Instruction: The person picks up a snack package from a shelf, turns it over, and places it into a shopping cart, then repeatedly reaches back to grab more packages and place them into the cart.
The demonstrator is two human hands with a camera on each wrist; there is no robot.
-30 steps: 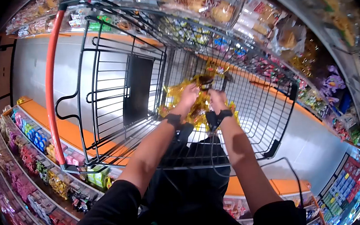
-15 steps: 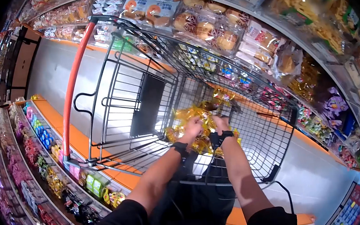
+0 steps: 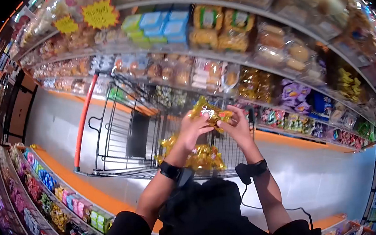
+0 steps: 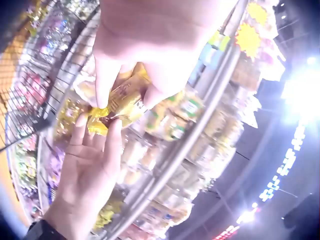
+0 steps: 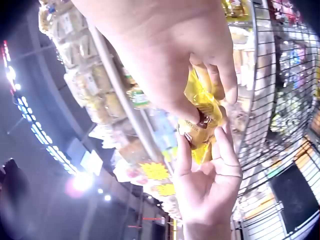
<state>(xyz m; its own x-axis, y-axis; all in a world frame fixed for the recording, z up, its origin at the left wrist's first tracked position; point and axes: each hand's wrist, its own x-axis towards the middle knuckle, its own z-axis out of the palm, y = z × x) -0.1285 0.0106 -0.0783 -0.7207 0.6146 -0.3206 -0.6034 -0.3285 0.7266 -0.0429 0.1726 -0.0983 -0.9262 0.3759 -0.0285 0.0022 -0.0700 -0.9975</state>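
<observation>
A shiny gold-wrapped snack packet (image 3: 209,111) is held up over the shopping cart's wire basket. My left hand (image 3: 193,130) pinches one end between thumb and fingers. At the other end, my right hand (image 3: 240,129) grips the wrapper with thumb and fingertips. In the left wrist view the gold packet (image 4: 125,102) stretches between both hands. The right wrist view shows a dark patch on the wrapper (image 5: 202,120) beside the right thumb. More gold packets (image 3: 205,156) lie in the basket below my hands.
The cart's red handle (image 3: 85,122) stands at the left. Ahead, shelves hold packaged breads (image 3: 164,70), blue boxes (image 3: 163,25) and purple packets (image 3: 294,93). Another stocked shelf (image 3: 43,194) runs along the left. A cable (image 3: 272,209) hangs from the right wrist.
Both hands were low in the basket among the gold packets. They have risen with one gold packet between them, and the head view has tilted up towards the shelves.
</observation>
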